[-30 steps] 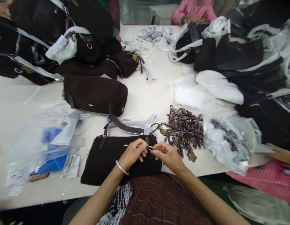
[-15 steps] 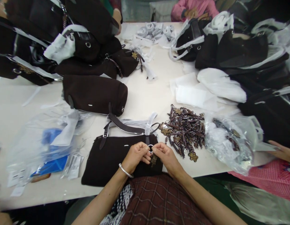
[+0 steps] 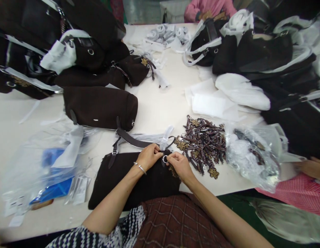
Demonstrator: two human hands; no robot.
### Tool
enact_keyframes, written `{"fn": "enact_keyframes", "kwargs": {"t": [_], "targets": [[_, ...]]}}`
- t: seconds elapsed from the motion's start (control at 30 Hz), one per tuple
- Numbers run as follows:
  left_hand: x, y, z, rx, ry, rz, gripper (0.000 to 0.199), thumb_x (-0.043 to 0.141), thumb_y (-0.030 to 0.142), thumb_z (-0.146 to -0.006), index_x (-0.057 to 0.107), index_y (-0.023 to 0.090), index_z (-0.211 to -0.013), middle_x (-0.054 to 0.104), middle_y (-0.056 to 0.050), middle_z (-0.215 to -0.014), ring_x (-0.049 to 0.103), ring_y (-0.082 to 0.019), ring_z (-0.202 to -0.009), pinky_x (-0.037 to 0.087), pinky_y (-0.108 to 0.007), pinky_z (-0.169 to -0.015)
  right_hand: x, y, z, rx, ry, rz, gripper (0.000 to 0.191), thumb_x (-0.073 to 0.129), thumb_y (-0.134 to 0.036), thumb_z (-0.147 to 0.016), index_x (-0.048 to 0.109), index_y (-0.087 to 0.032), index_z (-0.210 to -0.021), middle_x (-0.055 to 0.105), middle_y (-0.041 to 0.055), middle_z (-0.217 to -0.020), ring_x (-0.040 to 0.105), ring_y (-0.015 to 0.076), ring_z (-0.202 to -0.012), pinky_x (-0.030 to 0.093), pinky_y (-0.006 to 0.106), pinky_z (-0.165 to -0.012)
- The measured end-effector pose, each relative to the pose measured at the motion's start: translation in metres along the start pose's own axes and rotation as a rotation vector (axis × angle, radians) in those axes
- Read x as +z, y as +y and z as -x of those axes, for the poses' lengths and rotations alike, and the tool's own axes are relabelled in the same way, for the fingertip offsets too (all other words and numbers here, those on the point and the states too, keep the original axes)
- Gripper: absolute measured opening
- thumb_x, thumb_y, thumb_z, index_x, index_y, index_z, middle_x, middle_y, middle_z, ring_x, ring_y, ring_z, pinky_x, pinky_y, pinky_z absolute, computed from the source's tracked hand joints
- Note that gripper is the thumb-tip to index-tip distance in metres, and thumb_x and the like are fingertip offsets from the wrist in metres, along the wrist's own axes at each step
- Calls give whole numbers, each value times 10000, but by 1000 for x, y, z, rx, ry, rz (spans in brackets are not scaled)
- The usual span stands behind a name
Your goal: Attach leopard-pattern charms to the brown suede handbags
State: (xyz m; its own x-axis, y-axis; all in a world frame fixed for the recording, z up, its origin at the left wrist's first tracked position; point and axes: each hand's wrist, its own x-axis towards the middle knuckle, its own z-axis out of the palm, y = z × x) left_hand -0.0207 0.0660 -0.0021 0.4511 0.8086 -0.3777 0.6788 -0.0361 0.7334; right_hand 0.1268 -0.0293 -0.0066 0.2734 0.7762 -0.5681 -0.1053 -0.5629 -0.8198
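Dark brown fabric right up front: the handbag (image 3: 134,186) lies on the pale table (image 3: 172,100) just before the person, a second dark bag (image 3: 100,106) right beyond it. Over on the right, a tangled heap of charms (image 3: 205,144) crowds in close, then a clear plastic bag (image 3: 253,155), with white sheets (image 3: 214,103) behind. More bags (image 3: 90,74) pile up at far left. The left hand (image 3: 149,156) sits over the handle's base, hiding part of it, its forearm crossing the handbag's front. Hands close together here, not touching! The right hand (image 3: 180,166) pinches a silver ring (image 3: 165,158) above the handbag's upper right; what the left fingers grip, I can't tell. Long axis of the handbag? Side to side, handle (image 3: 132,139) pointing away from the person; the ring's opening faces the camera. Now the print: blue packet (image 3: 52,191), white labels (image 3: 13,206), both too blurred to read.
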Motion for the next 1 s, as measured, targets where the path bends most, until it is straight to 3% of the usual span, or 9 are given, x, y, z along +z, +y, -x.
{"fn": "enact_keyframes", "kwargs": {"t": [0.17, 0.37, 0.47, 0.53, 0.63, 0.77, 0.87, 1.0], "targets": [[-1, 4, -28, -4, -1, 98, 153, 714, 260, -653, 575, 200, -680, 571, 30, -629, 513, -146, -619, 366, -247, -601, 6, 5, -8, -3, 39, -37, 237, 705, -370, -700, 596, -177, -784, 611, -30, -553, 494, 91, -454, 327, 197, -445], [2, 4, -60, -53, -79, 379, 226, 529, 405, -816, 504, 193, -744, 517, 45, -598, 499, -102, -502, 415, -211, -491, 3, 0, -7, -2, 32, 0, 201, 691, -339, -701, 586, -168, -707, 631, -11, -558, 471, 77, -439, 314, 191, -436], [-2, -5, -55, -90, -93, 465, 338, 411, 500, -865, 516, 179, -851, 582, -1, -742, 559, -107, -558, 476, -231, -499, 0, -3, -10, -12, 62, -17, 181, 687, -318, -695, 586, -169, -698, 647, -3, -578, 528, 95, -487, 358, 194, -472], [-5, -12, -46, -75, -164, 476, 372, 520, 536, -805, 544, 170, -866, 593, -8, -767, 566, -111, -578, 484, -232, -499, -1, -6, -14, -22, 79, -17, 173, 688, -307, -688, 584, -168, -691, 649, -3, -584, 540, 99, -504, 370, 196, -487], [-7, -16, -38, -6, -263, 395, 340, 713, 448, -667, 543, 171, -767, 538, 43, -643, 494, -92, -513, 420, -202, -459, 0, -12, -19, -22, 99, -31, 175, 696, -305, -670, 602, -166, -723, 631, -17, -571, 527, 99, -493, 359, 200, -478], [-6, -9, -35, 59, -187, 277, 301, 674, 395, -723, 469, 184, -658, 456, 75, -529, 445, -83, -471, 338, -190, -443, 1, -15, -23, -5, 109, -67, 222, 693, -319, -663, 653, -156, -808, 636, -15, -599, 543, 113, -517, 376, 212, -496], [-5, -9, -31, 36, -235, 387, 320, 615, 454, -786, 458, 191, -692, 523, 58, -536, 520, -100, -470, 394, -201, -460, 2, -17, -23, -48, 155, -17, 199, 677, -326, -675, 660, -152, -770, 654, 6, -633, 553, 121, -551, 398, 220, -527], [-5, -12, -22, -76, -281, 616, 374, 655, 503, -760, 458, 185, -733, 609, 19, -579, 620, -128, -506, 502, -227, -504, 5, -25, -24, -118, 220, 160, 135, 629, -298, -685, 646, -170, -725, 647, 0, -624, 543, 131, -556, 382, 226, -521]]}}
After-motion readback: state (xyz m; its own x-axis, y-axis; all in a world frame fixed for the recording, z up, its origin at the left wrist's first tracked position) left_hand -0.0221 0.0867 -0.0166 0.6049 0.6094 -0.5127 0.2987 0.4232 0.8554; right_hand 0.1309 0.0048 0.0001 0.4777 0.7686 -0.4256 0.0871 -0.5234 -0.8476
